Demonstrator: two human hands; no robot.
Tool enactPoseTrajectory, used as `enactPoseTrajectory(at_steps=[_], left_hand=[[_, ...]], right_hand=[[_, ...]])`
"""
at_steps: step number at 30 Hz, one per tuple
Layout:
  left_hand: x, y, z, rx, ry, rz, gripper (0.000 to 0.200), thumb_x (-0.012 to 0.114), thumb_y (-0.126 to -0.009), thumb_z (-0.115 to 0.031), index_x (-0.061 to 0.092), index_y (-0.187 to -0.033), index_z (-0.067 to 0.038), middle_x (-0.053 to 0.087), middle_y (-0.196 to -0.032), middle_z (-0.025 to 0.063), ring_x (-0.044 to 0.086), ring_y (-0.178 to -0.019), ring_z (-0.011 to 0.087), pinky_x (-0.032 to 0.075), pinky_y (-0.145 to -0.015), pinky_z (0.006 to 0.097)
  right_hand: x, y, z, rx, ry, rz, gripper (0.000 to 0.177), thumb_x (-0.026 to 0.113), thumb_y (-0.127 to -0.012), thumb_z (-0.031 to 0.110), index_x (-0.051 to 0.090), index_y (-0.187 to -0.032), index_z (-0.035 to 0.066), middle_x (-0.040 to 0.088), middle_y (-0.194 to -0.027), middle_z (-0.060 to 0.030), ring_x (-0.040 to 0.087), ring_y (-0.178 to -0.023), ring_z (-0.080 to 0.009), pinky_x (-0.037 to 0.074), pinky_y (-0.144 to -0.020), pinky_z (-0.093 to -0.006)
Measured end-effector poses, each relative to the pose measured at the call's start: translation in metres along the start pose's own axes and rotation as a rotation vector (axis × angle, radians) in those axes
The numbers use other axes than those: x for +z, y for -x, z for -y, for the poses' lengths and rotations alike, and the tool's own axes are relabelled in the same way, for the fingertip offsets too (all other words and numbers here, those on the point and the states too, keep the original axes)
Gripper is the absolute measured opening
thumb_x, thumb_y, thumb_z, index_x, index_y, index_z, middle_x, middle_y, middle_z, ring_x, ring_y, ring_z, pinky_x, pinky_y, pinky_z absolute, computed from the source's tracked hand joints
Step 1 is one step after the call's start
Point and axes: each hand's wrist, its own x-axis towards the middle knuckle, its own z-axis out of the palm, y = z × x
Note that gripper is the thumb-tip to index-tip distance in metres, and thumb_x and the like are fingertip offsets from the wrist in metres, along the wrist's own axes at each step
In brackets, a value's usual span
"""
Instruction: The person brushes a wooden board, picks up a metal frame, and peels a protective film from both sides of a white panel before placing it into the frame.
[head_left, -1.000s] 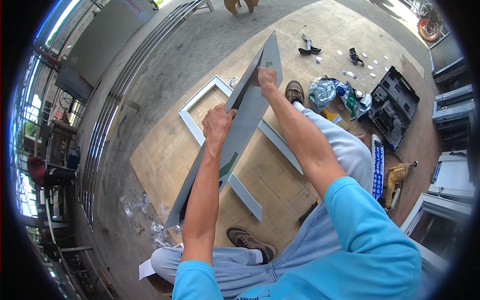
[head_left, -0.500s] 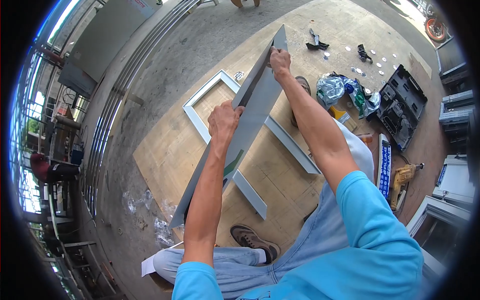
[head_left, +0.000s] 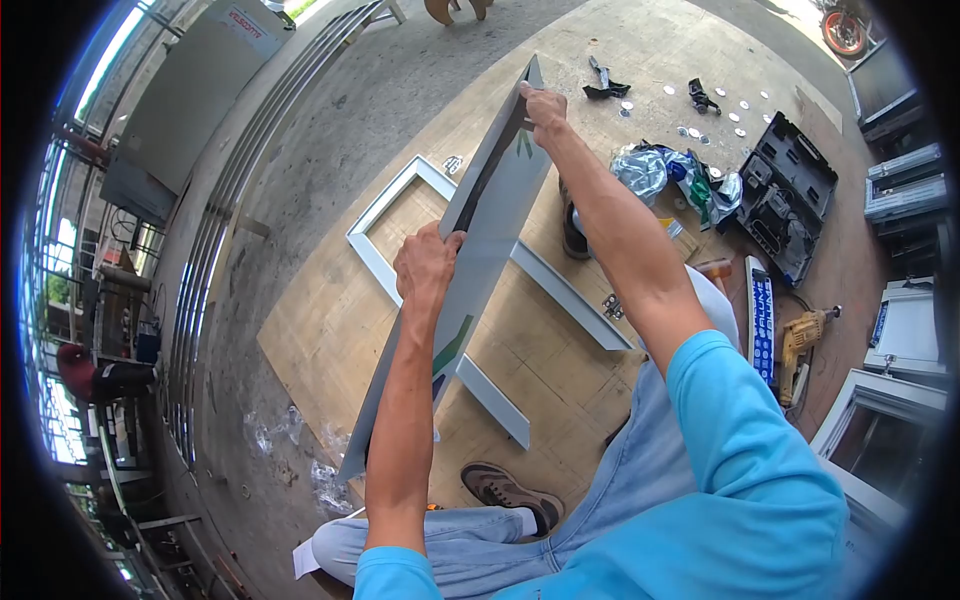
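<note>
in the head view, a long grey sheet-metal panel is held slantwise across the middle, on edge and tilted, its far end pointing up and away from the person and its near end down by the left forearm. the left hand has its fingers closed over the upper edge around mid-length, thumb toward the near face; the right hand has its fingers curled round the same edge close to the far tip, both grips closed with only the sheet's thickness between. the panel is over the plywood board and hides part of the pale angled frame lying there; whether its lower edge touches either cannot be told. bare fingers on a thin metal edge could be cut if the panel slides through them, and with the right hand so near the tip, a slip there would likely let the far end drop and scrape or knock the frame. a careless swing to the right might catch the crumpled silver wrapping or the small metal hinge, and the low end could come down on the brown shoe if the left grip loosens.
</note>
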Motion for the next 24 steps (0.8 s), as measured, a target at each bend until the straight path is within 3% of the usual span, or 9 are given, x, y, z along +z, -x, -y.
enactPoseTrajectory(at_steps=[2, 6, 8, 11, 12, 13, 15, 16, 24], left_hand=[[0.000, 0.000, 0.000, 0.007, 0.007, -0.008, 0.033, 0.062, -0.081, -0.040, 0.067, -0.089, -0.009, 0.066, -0.076, 0.0130, 0.065, -0.074, 0.0276, 0.050, -0.069, 0.0390], [0.001, 0.001, -0.001, -0.006, -0.031, 0.005, 0.034, 0.061, -0.081, -0.040, 0.067, -0.089, -0.007, 0.066, -0.075, 0.0131, 0.065, -0.074, 0.0279, 0.049, -0.070, 0.0396], [0.001, 0.000, 0.000, -0.010, -0.032, 0.003, 0.035, 0.061, -0.081, -0.040, 0.067, -0.089, -0.007, 0.066, -0.075, 0.0131, 0.065, -0.074, 0.0280, 0.049, -0.071, 0.0397], [0.001, -0.001, 0.001, 0.000, 0.010, 0.008, 0.035, 0.060, -0.082, -0.041, 0.066, -0.090, -0.007, 0.066, -0.075, 0.0136, 0.065, -0.075, 0.0288, 0.049, -0.072, 0.0405], [-0.002, 0.001, -0.002, 0.000, -0.005, 0.014, 0.035, 0.060, -0.082, -0.041, 0.066, -0.091, -0.008, 0.066, -0.076, 0.0137, 0.065, -0.075, 0.0290, 0.049, -0.072, 0.0405], [-0.003, 0.002, -0.004, -0.004, -0.022, 0.020, 0.035, 0.060, -0.082, -0.041, 0.066, -0.092, -0.008, 0.066, -0.076, 0.0139, 0.065, -0.076, 0.0293, 0.049, -0.072, 0.0406], [0.000, 0.005, -0.004, -0.004, -0.024, 0.022, 0.034, 0.059, -0.083, -0.040, 0.066, -0.092, -0.008, 0.066, -0.077, 0.0139, 0.065, -0.076, 0.0292, 0.049, -0.072, 0.0405], [0.002, 0.005, -0.004, 0.003, -0.016, 0.019, 0.034, 0.059, -0.083, -0.040, 0.066, -0.093, -0.009, 0.066, -0.077, 0.0139, 0.065, -0.077, 0.0292, 0.049, -0.072, 0.0404], [0.007, 0.014, -0.014, -0.013, -0.027, 0.015, 0.035, 0.056, -0.085, -0.042, 0.066, -0.094, -0.009, 0.065, -0.075, 0.0153, 0.064, -0.079, 0.0323, 0.049, -0.074, 0.0421]], right_hand=[[0.004, -0.006, -0.001, -0.132, 0.155, -0.053, 0.020, 0.060, -0.085, 0.020, 0.062, -0.088, 0.001, 0.063, -0.086, -0.0121, 0.060, -0.077, -0.0208, 0.049, -0.068, -0.0355], [-0.008, -0.011, -0.007, 0.142, -0.177, -0.105, 0.016, 0.057, -0.084, 0.016, 0.060, -0.085, 0.001, 0.063, -0.084, -0.0131, 0.060, -0.078, -0.0238, 0.049, -0.072, -0.0385], [-0.021, -0.023, 0.002, 0.500, -0.329, 0.188, 0.018, 0.050, -0.086, 0.017, 0.059, -0.085, 0.001, 0.061, -0.082, -0.0129, 0.061, -0.076, -0.0279, 0.049, -0.067, -0.0462], [-0.020, -0.026, 0.016, 0.345, -0.156, 0.088, 0.022, 0.046, -0.087, 0.021, 0.057, -0.083, 0.002, 0.060, -0.079, -0.0127, 0.060, -0.073, -0.0312, 0.049, -0.064, -0.0519], [-0.014, -0.010, 0.026, 0.293, -0.107, -0.061, 0.023, 0.050, -0.086, 0.022, 0.059, -0.088, 0.001, 0.062, -0.084, -0.0143, 0.061, -0.073, -0.0307, 0.051, -0.067, -0.0472], [-0.011, -0.009, 0.024, 0.301, -0.108, -0.061, 0.023, 0.050, -0.086, 0.022, 0.059, -0.088, 0.001, 0.062, -0.084, -0.0143, 0.061, -0.073, -0.0307, 0.051, -0.067, -0.0472], [-0.003, -0.022, 0.015, 0.005, 0.205, -0.163, 0.028, 0.055, -0.084, 0.025, 0.060, -0.095, -0.001, 0.063, -0.091, -0.0169, 0.062, -0.077, -0.0292, 0.052, -0.070, -0.0407], [-0.004, -0.029, 0.011, -0.016, 0.261, -0.110, 0.021, 0.058, -0.084, 0.023, 0.060, -0.089, 0.003, 0.061, -0.094, -0.0114, 0.061, -0.084, -0.0224, 0.053, -0.070, -0.0440], [-0.021, -0.060, -0.011, 0.183, -0.163, -0.219, 0.015, 0.048, -0.083, 0.010, 0.058, -0.089, 0.000, 0.060, -0.088, -0.0143, 0.062, -0.072, -0.0266, 0.055, -0.059, -0.0465]])
